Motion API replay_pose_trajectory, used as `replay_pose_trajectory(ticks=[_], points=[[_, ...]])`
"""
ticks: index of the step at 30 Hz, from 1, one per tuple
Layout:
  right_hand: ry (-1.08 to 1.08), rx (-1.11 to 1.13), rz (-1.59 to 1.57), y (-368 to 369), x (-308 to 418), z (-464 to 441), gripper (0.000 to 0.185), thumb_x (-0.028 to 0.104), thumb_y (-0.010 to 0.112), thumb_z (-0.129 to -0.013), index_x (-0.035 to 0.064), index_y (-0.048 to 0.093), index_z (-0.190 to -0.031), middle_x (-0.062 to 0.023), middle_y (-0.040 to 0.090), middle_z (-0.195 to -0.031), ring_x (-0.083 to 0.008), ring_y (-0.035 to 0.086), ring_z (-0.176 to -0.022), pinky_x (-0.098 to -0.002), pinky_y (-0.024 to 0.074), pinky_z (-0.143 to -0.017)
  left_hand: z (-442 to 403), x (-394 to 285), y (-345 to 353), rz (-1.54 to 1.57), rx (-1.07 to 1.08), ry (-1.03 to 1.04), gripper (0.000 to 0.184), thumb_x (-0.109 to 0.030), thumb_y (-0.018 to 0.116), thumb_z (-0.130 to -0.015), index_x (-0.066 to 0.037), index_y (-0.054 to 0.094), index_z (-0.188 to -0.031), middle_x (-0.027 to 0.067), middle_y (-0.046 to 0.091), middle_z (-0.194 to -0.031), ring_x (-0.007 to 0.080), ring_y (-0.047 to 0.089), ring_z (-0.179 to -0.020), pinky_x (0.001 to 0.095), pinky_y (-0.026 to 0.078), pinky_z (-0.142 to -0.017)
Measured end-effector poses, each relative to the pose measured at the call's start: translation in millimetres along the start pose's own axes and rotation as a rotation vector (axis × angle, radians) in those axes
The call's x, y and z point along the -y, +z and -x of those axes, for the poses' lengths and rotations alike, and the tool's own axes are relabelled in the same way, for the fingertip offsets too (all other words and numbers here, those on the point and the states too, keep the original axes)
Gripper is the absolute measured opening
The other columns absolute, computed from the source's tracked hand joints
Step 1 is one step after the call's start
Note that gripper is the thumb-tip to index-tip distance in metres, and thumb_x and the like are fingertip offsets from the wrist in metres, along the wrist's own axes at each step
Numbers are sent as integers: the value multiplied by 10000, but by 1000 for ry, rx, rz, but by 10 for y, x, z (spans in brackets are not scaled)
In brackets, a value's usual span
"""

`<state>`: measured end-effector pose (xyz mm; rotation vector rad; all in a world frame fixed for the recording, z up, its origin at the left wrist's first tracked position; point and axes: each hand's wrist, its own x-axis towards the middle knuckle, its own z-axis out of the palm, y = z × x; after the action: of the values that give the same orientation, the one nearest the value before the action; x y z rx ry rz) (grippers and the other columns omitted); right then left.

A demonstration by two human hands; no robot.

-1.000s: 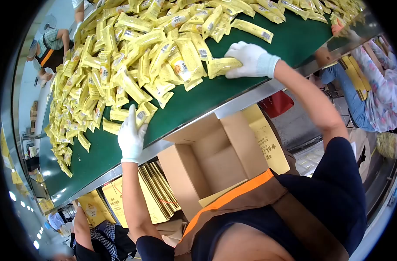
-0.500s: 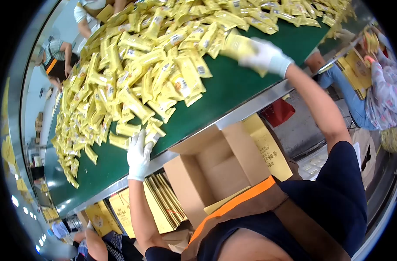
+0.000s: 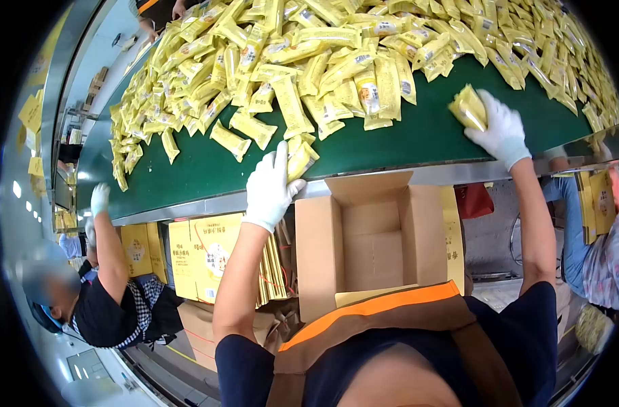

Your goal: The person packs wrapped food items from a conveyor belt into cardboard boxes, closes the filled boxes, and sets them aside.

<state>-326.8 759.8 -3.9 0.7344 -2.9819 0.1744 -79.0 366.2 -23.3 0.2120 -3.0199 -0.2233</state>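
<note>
Both my hands wear white gloves. My left hand (image 3: 270,186), at the belt's near edge, is closed around yellow wrapped snack packets (image 3: 301,157); the exact number is hidden by the fingers. Further right, over the green belt, my right hand (image 3: 497,127) grips a yellow snack packet (image 3: 469,108), perhaps more than one. A large heap of the same packets (image 3: 289,105) covers the far side of the belt. Between my arms, below the belt's edge, stands an open cardboard box (image 3: 374,261) with its flaps raised; no packets show inside.
The green conveyor belt (image 3: 207,180) has a metal rim (image 3: 221,203). Folded yellow cartons (image 3: 204,251) stand left of the box, and a red object (image 3: 473,201) lies to its right. A co-worker (image 3: 112,298) reaches toward the belt at left; another person (image 3: 601,261) is at right.
My view has turned, levelling the belt and bringing the left co-worker into fuller sight. My right hand, blurred before, now holds its packet further right. My left hand still is at the near packets.
</note>
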Motion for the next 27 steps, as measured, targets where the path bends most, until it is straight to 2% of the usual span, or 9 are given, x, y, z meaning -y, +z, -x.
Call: replay_pose_trajectory(ticks=[7,10,13,15,18,21,24,26,27], points=[[153,253,48,42,-236,78,916,566,741,-696,72,421,-1399,-186,559,-1284,-352,551,-1190,-425,474,-986,146,228,-475,570,370,-280,799,-420,841,-659,9,552,-1268,190,644,-1142,323,638,-1036,374,499,-902],[120,241,105,17,-177,57,858,572,740,-698,56,468,-1327,-191,574,-1236,-355,568,-1151,-426,488,-957,256,139,-519,438,228,-256,731,-367,858,-675,5,564,-1230,150,656,-1098,274,657,-978,350,510,-873],[100,217,41,63,-257,32,829,567,742,-697,49,482,-1290,-192,592,-1197,-362,584,-1115,-425,492,-948,-54,168,-458,1008,24,-427,617,-352,827,-752,18,572,-1175,87,633,-1077,203,649,-966,335,526,-845],[99,211,-4,80,-275,26,810,549,753,-686,52,490,-1270,-197,591,-1189,-364,587,-1104,-428,492,-939,-454,185,-462,1486,146,-557,612,-330,795,-801,38,560,-1230,88,634,-1130,169,632,-999,312,513,-867],[93,189,-44,113,-290,62,806,542,756,-678,62,490,-1268,-195,560,-1217,-367,567,-1125,-427,480,-957,-1046,203,22,1541,96,-565,589,-292,721,-887,12,520,-1349,74,602,-1296,158,536,-1201,291,414,-1012],[34,246,-231,-153,-118,34,822,495,780,-672,62,495,-1310,-198,604,-1209,-355,592,-1132,-406,479,-970,-1079,-28,-29,1384,67,-428,695,-345,804,-766,34,550,-1289,107,622,-1209,174,571,-1102,291,431,-969],[-221,181,-756,-713,408,-167,750,336,808,-697,28,515,-1314,-162,653,-1144,-239,642,-1054,-321,480,-940,-838,81,-141,904,169,-332,780,-427,816,-701,59,561,-1256,159,605,-1243,205,586,-1104,318,460,-935],[-378,-23,-599,-946,885,-350,766,344,808,-684,-10,524,-1301,-196,640,-1178,-279,625,-1066,-341,471,-941,-560,150,-211,410,140,-129,755,-513,807,-627,-43,620,-1187,190,618,-1097,311,608,-1048,389,487,-909],[-462,91,-588,-1019,1118,-579,869,375,806,-676,-31,462,-1364,-221,592,-1260,-306,583,-1147,-353,436,-998,-431,14,-391,126,155,-28,732,-532,801,-605,-83,638,-1160,194,612,-1042,350,607,-1016,415,495,-895]])
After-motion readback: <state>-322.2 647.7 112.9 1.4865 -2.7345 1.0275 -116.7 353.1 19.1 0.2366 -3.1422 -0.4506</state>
